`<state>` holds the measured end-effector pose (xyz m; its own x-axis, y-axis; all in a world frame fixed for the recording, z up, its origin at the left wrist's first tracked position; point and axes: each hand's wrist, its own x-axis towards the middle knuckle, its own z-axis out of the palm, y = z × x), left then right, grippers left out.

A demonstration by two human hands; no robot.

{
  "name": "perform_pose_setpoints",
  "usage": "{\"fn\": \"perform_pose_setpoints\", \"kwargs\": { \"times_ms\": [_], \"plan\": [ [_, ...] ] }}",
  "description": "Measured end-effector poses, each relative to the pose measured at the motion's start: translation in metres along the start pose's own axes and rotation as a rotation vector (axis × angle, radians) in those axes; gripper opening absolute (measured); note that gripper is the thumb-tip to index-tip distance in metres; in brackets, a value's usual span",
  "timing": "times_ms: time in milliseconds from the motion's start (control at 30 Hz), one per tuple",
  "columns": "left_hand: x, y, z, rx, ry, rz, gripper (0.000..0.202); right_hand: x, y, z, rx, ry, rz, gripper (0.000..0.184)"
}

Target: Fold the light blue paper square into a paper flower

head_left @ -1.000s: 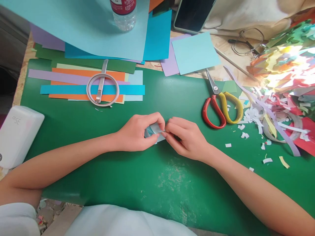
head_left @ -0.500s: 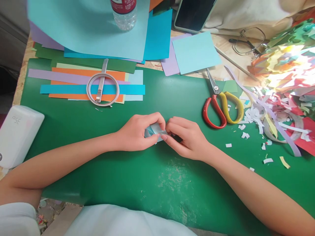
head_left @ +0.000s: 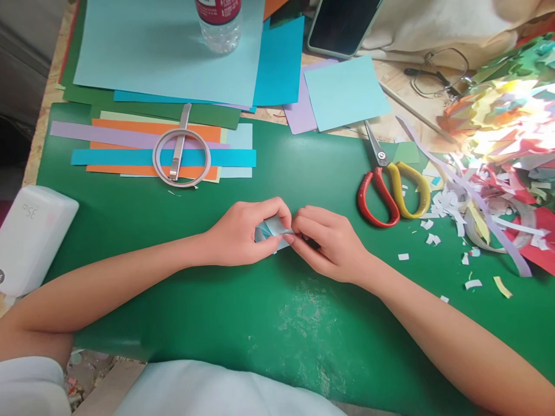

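Observation:
Between my two hands is a small piece of folded light-blue paper (head_left: pixel 274 226), partly hidden by the fingers. My left hand (head_left: pixel 245 232) is closed around its left side, thumb below and index finger curled over the top. My right hand (head_left: pixel 330 240) pinches the paper's right end between thumb and fingers. The fingertips of both hands nearly meet over the green mat (head_left: pixel 208 312). Scissors (head_left: pixel 388 179) with one red and one yellow handle lie to the right of my right hand, blades pointing away.
Paper strips (head_left: pixel 234 157) lie at the left under a tape roll (head_left: pixel 207 167) and a metal clipper (head_left: pixel 178 150). A bottle (head_left: pixel 220 34) stands on blue sheets (head_left: pixel 143 52). A power bank (head_left: pixel 39 237), phone (head_left: pixel 340 26), glasses (head_left: pixel 437 72) and paper scraps (head_left: pixel 451 205) surround the mat.
The large light-blue sheet under the bottle has shifted or settled at its left, and the purple sheet's left edge no longer shows. My hands have barely moved, still holding the folded paper.

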<state>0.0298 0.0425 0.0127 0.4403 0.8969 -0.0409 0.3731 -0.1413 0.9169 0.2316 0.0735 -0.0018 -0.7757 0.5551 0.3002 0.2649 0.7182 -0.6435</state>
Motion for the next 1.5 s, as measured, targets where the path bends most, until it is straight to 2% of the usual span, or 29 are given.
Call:
{"fn": "perform_pose_setpoints", "kwargs": {
  "times_ms": [800, 1500],
  "plan": [
    [0.0001, 0.0, -0.0012, -0.004, -0.019, -0.04, 0.013, 0.0006, -0.0003, -0.0008, -0.008, -0.008, 0.002, 0.023],
    [0.0005, -0.0007, -0.0013, 0.041, -0.031, 0.005, 0.011, 0.0008, -0.0009, -0.0008, -0.007, 0.003, -0.012, 0.023]
  ]
}}
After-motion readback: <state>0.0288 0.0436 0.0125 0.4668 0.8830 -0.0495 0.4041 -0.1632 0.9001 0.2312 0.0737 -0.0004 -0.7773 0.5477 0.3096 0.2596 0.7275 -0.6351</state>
